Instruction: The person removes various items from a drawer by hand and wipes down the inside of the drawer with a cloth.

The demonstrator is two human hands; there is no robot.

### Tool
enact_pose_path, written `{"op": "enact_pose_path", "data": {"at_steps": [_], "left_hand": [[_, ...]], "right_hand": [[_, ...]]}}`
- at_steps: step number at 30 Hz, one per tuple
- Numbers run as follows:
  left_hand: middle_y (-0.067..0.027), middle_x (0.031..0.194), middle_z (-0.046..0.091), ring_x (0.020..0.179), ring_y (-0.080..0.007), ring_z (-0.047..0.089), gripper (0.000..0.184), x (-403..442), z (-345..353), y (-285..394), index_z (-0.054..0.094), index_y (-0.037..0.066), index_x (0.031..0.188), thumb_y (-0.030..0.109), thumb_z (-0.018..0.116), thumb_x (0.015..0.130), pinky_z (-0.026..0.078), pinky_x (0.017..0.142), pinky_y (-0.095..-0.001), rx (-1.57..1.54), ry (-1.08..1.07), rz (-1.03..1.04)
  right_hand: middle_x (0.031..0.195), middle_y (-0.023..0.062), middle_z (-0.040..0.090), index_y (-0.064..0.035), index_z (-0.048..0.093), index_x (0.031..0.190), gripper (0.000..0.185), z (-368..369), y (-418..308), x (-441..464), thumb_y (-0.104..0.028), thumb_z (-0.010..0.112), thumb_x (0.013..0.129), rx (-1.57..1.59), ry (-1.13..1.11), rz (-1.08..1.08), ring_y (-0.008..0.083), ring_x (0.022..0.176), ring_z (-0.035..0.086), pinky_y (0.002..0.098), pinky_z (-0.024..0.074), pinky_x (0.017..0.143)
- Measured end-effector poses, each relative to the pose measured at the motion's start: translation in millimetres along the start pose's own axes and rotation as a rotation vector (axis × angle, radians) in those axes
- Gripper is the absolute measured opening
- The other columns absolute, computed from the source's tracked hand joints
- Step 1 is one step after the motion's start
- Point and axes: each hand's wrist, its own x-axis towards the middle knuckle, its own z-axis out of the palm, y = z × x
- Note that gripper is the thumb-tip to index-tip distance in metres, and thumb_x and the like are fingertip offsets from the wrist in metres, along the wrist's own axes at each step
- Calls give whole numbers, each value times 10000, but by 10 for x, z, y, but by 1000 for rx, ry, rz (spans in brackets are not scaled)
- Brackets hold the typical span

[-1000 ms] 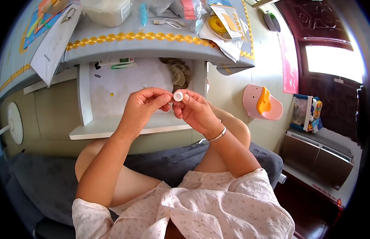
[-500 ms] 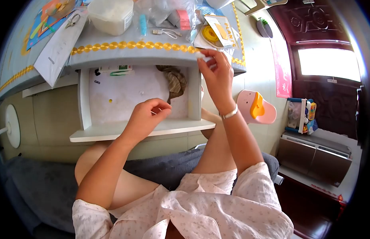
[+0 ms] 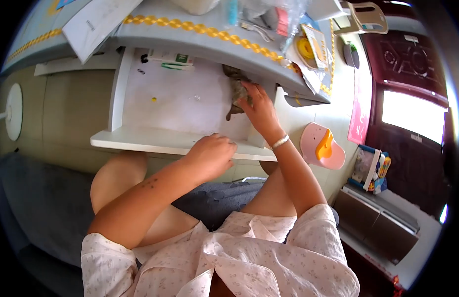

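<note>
Right hand (image 3: 260,110): you're touching the cloth (image 3: 237,93) — thumb and fingers resting apart.
Cloth: lying crumpled inside the drawer (image 3: 175,106), right side.
Left hand (image 3: 211,156): curling by the drawer's front — cannot tell whether you're pinching.

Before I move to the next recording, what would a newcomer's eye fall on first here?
Probably the open drawer in the middle, where the right hand reaches onto a crumpled brownish cloth at the drawer's right side, while the left hand is by its front edge. Next, likely the shiny gold trim along the table's edge above. On the right, the pink and orange object on the floor and the bright pane in the dark red door stand out.
</note>
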Motion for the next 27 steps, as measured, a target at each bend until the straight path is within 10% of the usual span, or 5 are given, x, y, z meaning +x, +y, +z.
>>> {"op": "enact_pose_path", "data": {"at_steps": [11,14,20,22,27], "left_hand": [[-118,852,637,883,-273,630,172,-73,84,25,653,38,835,180,697,748,520,751,-379,66,98,78],[-107,833,640,850,-270,634,113,-115,138,55,659,46,805,108,672,712,515,721,-378,43,153,83],[-100,834,645,828,-260,628,111,-204,50,99,672,54,784,42,652,676,495,693,-381,33,120,46],[-91,842,649,846,-252,628,128,-218,39,71,683,65,799,52,663,674,491,702,-382,26,110,51],[-80,851,653,872,-243,626,137,-250,-36,26,694,83,808,85,683,671,480,707,-376,77,79,-9]], "right_hand": [[1192,103,581,-155,664,1103,274,965,468,164,-152,600,837,-343,-331,-37,313,1146,525,408,425,1002],[1124,94,614,-187,674,1010,188,772,7,235,-168,617,831,-386,-605,114,279,1042,582,403,481,901],[940,95,673,-86,670,959,212,1332,5,1042,-249,675,824,34,-107,75,250,716,648,366,529,686],[858,68,674,-36,660,944,279,1582,-97,1243,-258,725,788,325,-93,476,184,616,622,331,506,575],[822,7,667,-95,667,960,274,1724,-166,1379,-282,742,775,378,-226,615,117,684,623,284,459,551]]}}
